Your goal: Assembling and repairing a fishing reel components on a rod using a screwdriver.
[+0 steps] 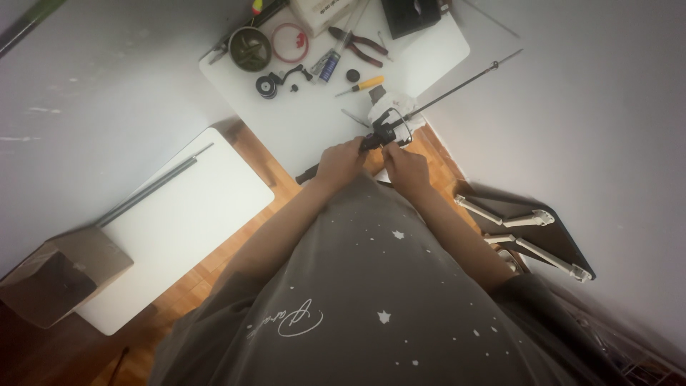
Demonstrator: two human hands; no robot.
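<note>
Fingers of the left hand are clenched around the dark handle of a fishing rod, at the near edge of the white desk. Just right of that hand, the right hand pinches the black reel fixed on the rod, whose thin shaft runs up and right beyond the desk. Farther up the desk from the reel lie a yellow-handled screwdriver and red-handled pliers.
</note>
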